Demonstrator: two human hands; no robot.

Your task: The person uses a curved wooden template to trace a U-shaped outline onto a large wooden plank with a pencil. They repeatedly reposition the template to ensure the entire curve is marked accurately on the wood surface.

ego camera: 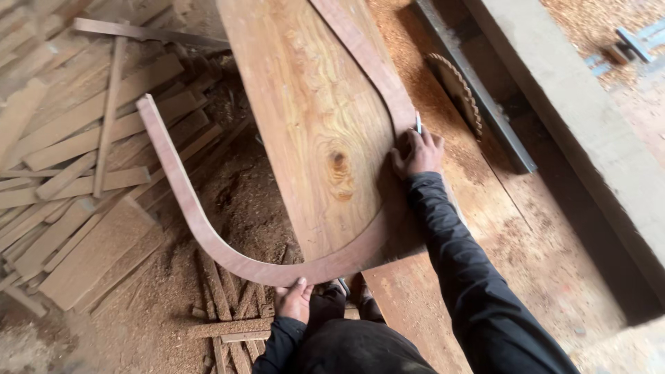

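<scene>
The curved wooden template lies on a plank; left hand fingers grip its bend, right hand fingers hold a pencil.

long black sleeves, bare hands

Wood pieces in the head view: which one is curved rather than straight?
The reddish U-shaped template, lying across the wide plank. The left hand grips its bend and the right hand presses one arm; the scattered offcuts are all straight.
</scene>
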